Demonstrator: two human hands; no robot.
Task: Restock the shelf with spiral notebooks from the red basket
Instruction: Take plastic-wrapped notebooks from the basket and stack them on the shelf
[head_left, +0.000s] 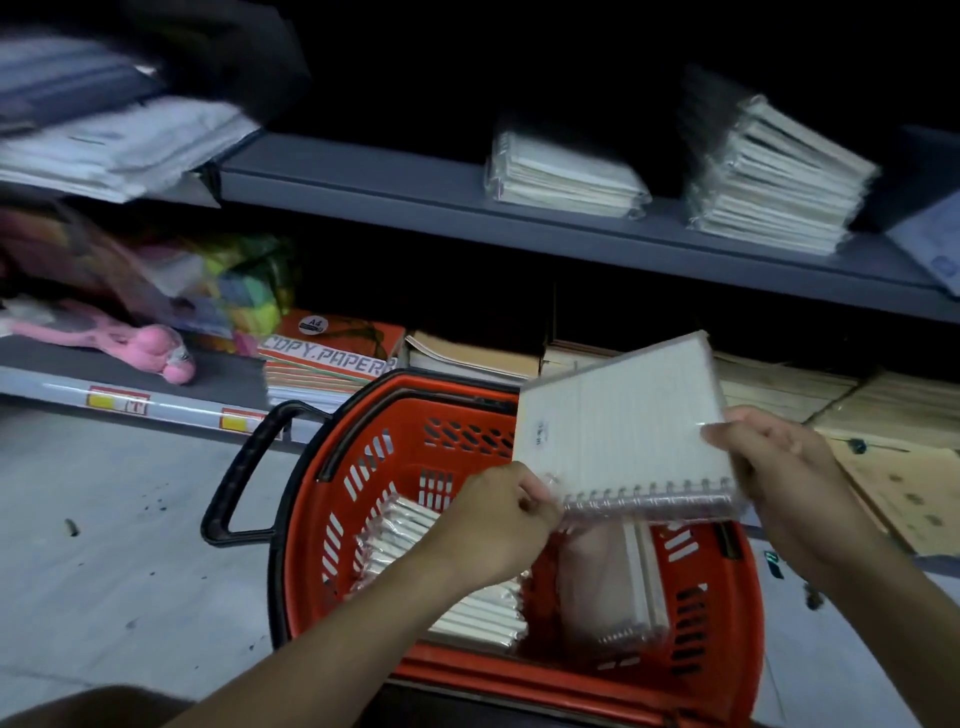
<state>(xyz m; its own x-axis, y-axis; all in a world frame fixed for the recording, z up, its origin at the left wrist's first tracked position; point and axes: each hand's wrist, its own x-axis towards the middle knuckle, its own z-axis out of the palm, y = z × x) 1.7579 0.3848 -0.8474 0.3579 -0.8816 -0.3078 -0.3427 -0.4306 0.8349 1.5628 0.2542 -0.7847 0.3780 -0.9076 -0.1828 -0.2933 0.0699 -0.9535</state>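
Both hands hold one spiral notebook (621, 431) in the lower right of the frame, above the red basket (363, 467); the left hand (498, 525) pinches the left end of the wire-bound edge, fingers curled onto the plastic wrap, while the right hand (779, 478) grips the right side, thumb over the cover; neither hand is free. From the hands the shelf (415, 197) lies up and away, a grey board running across the upper half of the frame; on it, in the upper right, sit two stacks of wrapped notebooks, a lower stack (563, 174) and a taller stack (774, 176) to its right. The held notebook lies tilted, its spiral edge towards the person and roughly level across the frame, its far corner pointing up toward those stacks; the right hand is the nearer to them, so I judge it the likelier to carry the notebook up. Below, more wrapped notebooks (467, 597) lie in the basket, under the left forearm; so restocking appears unfinished. Smaller still, a black handle (244, 467) juts from the basket's left side.
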